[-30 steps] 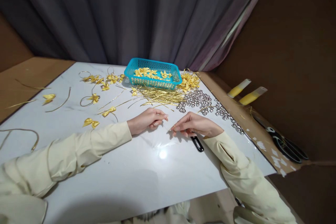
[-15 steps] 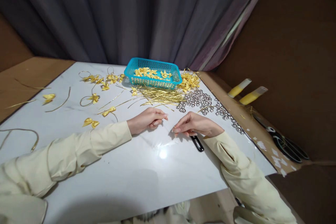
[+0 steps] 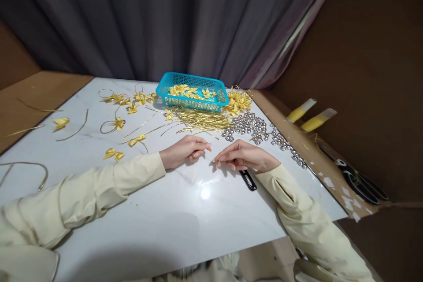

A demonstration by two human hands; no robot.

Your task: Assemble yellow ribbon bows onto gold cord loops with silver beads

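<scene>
Both hands hover low over the white worktop (image 3: 165, 220), fingertips facing and slightly apart. We record the left hand (image 3: 187, 152) with thumb and index finger pinched together and the other fingers curled; whatever sits between them is too small for us to make out. The right hand (image 3: 246, 156) brings its thumb and index finger close together, the rest loosely bent; a faint thin strand seems to show at its tips, but we cannot tell whether it is gripped.

A black handle (image 3: 253, 187) lies on the worktop beneath the right hand, which hides part of it. Just beyond the hands we find a bundle of gold cords (image 3: 203, 120), and to its right scattered silver beads (image 3: 247, 124). Behind the cords stands a blue basket (image 3: 163, 86) containing yellow bows (image 3: 183, 90); a heap of further bows (image 3: 238, 103) lies beside its right end.

To the left we note one bow with a cord (image 3: 136, 140), a loose bow near the left sleeve (image 3: 139, 176), and several bows with cord loops. Scissors (image 3: 341, 163) and white scraps (image 3: 328, 182) lie along the right edge.
</scene>
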